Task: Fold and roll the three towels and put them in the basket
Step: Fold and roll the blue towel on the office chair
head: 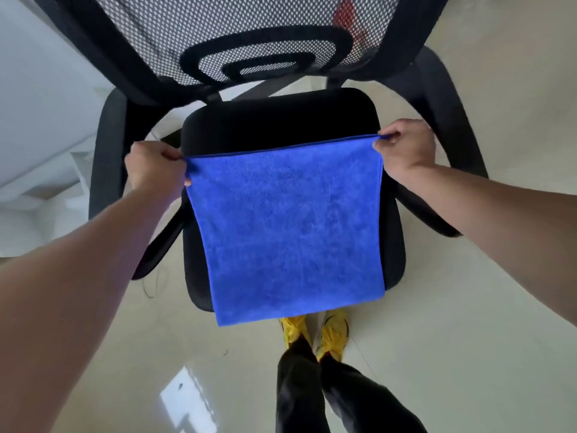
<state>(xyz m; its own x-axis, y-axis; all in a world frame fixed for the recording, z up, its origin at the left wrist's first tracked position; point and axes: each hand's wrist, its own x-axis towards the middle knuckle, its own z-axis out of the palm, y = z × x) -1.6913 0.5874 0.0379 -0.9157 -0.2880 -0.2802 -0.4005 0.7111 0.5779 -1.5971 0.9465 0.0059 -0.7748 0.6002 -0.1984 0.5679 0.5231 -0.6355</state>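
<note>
A single blue towel [287, 226] hangs spread flat between two hands, its top edge pulled taut and running slightly uphill toward the right. The left hand [153, 170] holds the upper left corner in a pinching grip, fingers curled round the hem, with a thumb tip showing just below the edge. The right hand [406, 148] pinches the upper right corner the same way, and a small tip of cloth sticks out past its knuckles. The fingertips themselves are mostly hidden behind the fabric and the backs of the hands. The towel covers most of the black seat [281, 123] of an office chair. Whether the cloth rests on the cushion or hangs clear above it cannot be told. Its lower edge reaches past the front of the seat and hides the toes of a pair of yellow shoes [332, 335] on the glossy pale floor [468, 307]. Dark trouser legs [299, 385] are cut off by the bottom of the frame. The mesh backrest [249, 35] is cut off at the top, and something red [349, 20] shows blurred behind the mesh, too unclear to name. Both forearms run out of the frame at the sides.
</note>
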